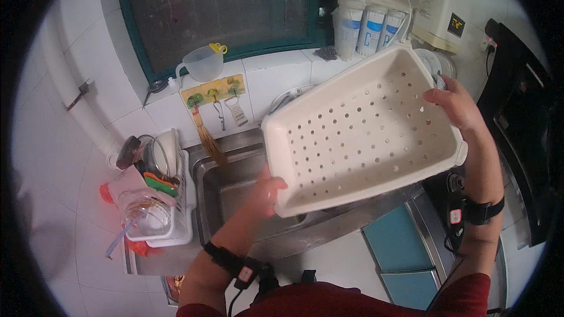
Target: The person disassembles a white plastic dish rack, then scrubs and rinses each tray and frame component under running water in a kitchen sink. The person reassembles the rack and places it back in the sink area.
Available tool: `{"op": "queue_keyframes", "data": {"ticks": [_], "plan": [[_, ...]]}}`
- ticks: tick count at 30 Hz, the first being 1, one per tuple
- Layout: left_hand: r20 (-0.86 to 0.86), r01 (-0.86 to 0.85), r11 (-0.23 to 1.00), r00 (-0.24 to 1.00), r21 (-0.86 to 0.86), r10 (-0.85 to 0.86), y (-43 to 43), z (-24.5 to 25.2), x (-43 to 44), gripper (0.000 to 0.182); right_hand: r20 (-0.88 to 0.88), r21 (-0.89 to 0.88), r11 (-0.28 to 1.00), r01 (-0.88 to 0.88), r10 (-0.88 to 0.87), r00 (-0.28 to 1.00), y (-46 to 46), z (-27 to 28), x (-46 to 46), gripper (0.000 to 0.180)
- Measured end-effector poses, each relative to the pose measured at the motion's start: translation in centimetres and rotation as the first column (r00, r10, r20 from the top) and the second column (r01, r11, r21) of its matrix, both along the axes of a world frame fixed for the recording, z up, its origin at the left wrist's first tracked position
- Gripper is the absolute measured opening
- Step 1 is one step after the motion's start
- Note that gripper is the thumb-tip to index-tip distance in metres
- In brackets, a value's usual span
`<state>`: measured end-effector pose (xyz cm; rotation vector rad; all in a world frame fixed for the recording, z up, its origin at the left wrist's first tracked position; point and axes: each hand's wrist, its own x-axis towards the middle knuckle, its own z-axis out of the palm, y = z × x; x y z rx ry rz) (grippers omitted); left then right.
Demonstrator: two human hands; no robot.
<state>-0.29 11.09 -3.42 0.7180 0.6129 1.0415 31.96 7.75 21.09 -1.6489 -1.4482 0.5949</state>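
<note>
A white plastic basket (365,136) with rows of round holes is held up and tilted over the stainless steel sink (233,193), its inside facing me. My left hand (268,191) grips its lower left end, thumb over the rim. At the upper right end my right hand (451,101) holds the other rim, with a patterned cloth-like thing (439,82) beside the fingers. Nothing lies inside the basket. Its body hides the right part of the sink and some of the counter.
Left of the sink stands a white dish rack (187,198) with lids and bowls. A small straw brush (207,138) hangs from a hook strip (213,91). On the sill are a measuring jug (202,62) and water filter cartridges (370,30). A black range hood (520,132) is at right.
</note>
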Motion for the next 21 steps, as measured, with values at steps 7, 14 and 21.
{"op": "queue_keyframes", "data": {"ticks": [7,14,21], "plan": [[0.057,0.053,0.961,0.998,-0.271,-0.039,1.0,-8.3,-2.2,0.07,0.391,-0.066,0.997,0.044,-0.015,0.92,3.2,0.7,-11.0,0.053],[0.178,0.217,0.888,0.972,-0.405,-0.157,7.6,-16.2,-5.8,0.051,0.666,-0.156,0.986,0.058,0.061,0.744,8.8,-5.2,-17.0,0.05],[-0.176,-0.068,0.92,0.984,-0.386,-0.001,13.1,-19.3,-6.3,0.043,0.511,-0.159,0.976,0.148,-0.047,0.858,10.0,-10.2,-16.1,0.048]]}}
